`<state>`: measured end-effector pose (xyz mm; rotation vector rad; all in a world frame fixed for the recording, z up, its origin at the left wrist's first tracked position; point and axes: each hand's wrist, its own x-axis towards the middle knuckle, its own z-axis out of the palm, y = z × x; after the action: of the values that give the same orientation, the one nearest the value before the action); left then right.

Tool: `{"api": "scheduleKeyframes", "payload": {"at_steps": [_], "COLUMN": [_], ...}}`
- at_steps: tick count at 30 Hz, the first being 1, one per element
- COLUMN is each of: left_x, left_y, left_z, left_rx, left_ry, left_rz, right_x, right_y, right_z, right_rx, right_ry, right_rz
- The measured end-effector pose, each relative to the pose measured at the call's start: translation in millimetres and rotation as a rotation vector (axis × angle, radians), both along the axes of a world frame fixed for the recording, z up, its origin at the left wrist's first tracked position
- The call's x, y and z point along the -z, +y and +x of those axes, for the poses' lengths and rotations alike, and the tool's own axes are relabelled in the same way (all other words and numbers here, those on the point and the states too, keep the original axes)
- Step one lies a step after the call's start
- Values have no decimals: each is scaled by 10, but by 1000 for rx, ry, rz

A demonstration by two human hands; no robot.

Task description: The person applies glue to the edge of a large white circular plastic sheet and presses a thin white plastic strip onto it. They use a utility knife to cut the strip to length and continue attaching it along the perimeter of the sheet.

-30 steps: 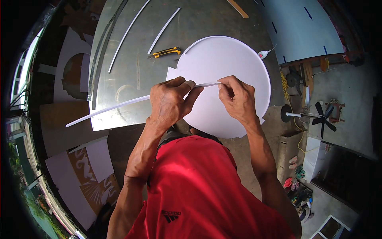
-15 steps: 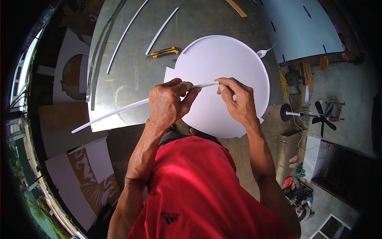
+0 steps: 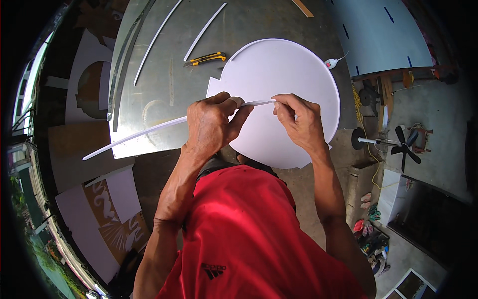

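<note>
item: long thin white strip [image 3: 149, 130], flexible, held above the table [image 3: 164, 89] by both hands. left hand [image 3: 211, 124] was closed round the strip near its right end, thumb and fingers folded over it; right hand [image 3: 298, 122] was pinched on the very tip of the strip, fingertips together. the hands sat near each other, a short span of strip stretched between them, probably so that the end could be worked while the left kept it steady. the rest of the strip trailed away to the person's left, bowing down across the grey table to its edge.

beneath the hands: large white disc [image 3: 284, 79], lying flat, partly overhanging the table on the near side.

beyond: yellow and black utility knife [image 3: 205, 59], lying untouched just beside the disc's far left rim; two more white strips [image 3: 159, 35] lying loose, well apart from the hands.

off the table, right: a standing fan [image 3: 398, 144] on the floor
</note>
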<state>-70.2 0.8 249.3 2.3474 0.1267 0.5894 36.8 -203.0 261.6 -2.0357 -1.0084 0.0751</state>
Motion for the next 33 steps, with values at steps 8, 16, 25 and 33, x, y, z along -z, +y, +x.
{"api": "scheduleKeyframes", "payload": {"at_steps": [8, 16, 25, 33], "left_x": [69, 51, 96, 127], "left_y": [-106, -148, -207, -176], "left_z": [79, 60, -1, 26], "left_rx": [63, 5, -62, 8], "left_ry": [-65, -194, -222, -113], "left_rz": [33, 29, 7, -65], "right_x": [26, 38, 102, 180], "right_y": [42, 96, 177, 162], "right_z": [-104, -226, -326, -336], "right_rx": [-33, -10, 48, 108], "right_ry": [-127, -257, -357, -269], "right_rz": [-6, 3, 58, 59]}}
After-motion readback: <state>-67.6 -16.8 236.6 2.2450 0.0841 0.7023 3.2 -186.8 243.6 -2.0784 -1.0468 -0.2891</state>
